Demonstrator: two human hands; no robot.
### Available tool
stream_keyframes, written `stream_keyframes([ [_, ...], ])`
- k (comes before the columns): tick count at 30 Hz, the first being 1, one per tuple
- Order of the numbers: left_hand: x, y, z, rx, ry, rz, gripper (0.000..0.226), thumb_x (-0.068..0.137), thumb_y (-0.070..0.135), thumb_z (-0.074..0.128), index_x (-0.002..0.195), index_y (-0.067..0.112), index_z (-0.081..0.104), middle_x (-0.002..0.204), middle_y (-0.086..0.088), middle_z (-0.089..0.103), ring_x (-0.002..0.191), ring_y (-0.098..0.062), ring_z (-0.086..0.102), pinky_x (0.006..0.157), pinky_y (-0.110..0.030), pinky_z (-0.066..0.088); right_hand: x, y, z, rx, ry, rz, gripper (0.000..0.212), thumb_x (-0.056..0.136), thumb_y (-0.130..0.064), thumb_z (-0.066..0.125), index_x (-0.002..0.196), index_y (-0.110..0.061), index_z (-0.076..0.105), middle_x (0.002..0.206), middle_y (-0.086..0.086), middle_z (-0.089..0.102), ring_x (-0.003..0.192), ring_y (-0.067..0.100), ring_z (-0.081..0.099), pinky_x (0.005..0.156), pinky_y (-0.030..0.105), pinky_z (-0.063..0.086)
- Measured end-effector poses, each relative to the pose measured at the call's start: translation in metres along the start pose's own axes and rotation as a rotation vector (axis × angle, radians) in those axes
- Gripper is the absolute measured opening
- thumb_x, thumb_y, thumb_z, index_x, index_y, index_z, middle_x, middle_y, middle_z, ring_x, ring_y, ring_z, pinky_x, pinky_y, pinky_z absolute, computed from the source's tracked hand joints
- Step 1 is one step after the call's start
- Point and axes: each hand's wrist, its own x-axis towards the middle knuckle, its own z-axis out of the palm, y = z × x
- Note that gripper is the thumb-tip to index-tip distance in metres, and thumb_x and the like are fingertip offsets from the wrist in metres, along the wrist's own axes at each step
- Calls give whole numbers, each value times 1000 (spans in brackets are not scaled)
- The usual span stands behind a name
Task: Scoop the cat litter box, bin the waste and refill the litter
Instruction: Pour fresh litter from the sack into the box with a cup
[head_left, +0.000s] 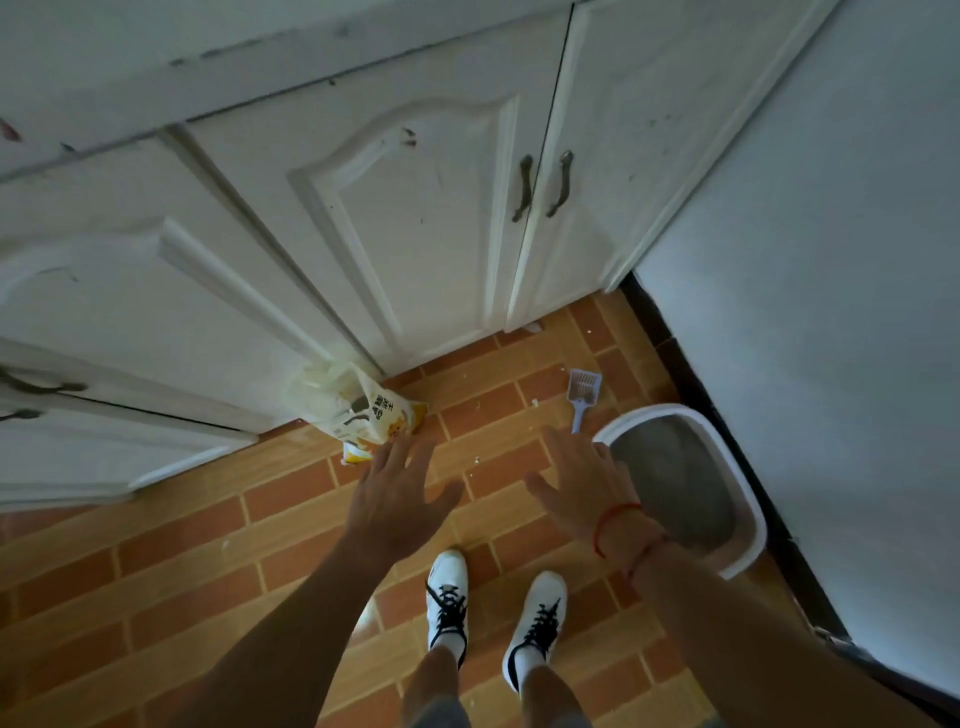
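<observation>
A white-rimmed litter box (750, 512) with grey litter inside sits on the floor against the right wall. A pale blue litter scoop (583, 392) lies on the tiles just beyond the box. A white and yellow litter bag (363, 410) stands open against the cabinet, with a torn yellow strip beside it. My left hand (397, 493) hovers with fingers spread, just short of the bag, holding nothing. My right hand (582, 480) is also spread and empty, above the box's left edge; red strings circle its wrist.
White cabinet doors (426, 218) with dark handles fill the far side. A white wall with a black skirting runs along the right. The floor is orange brick-pattern tile with scattered white crumbs. My two white shoes (493, 613) stand below my hands.
</observation>
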Motion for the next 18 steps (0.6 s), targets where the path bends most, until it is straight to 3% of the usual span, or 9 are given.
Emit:
stream_keyframes([
  [6,30,-57,23,-116,31,-269,87,76,75,32,136,16,51,137,-9,53,127,-32,47,98,-48,46,64,-29,22,21,-18,-88,67,93,-54,43,151,-28,23,142,9,43,128,30,41,101,44,39],
  [12,72,-138,63,-297,85,-529,64,89,51,60,137,10,49,137,-16,52,126,-35,46,98,-46,42,144,-75,79,143,-90,-106,69,92,-56,46,151,-27,25,143,9,43,130,29,40,104,47,38],
  [18,116,-224,110,-443,121,-762,68,91,54,54,141,9,43,142,-21,47,127,-38,49,101,-47,42,217,-120,144,223,-120,-156,67,93,-56,48,148,-22,31,140,6,50,127,24,47,98,37,43],
])
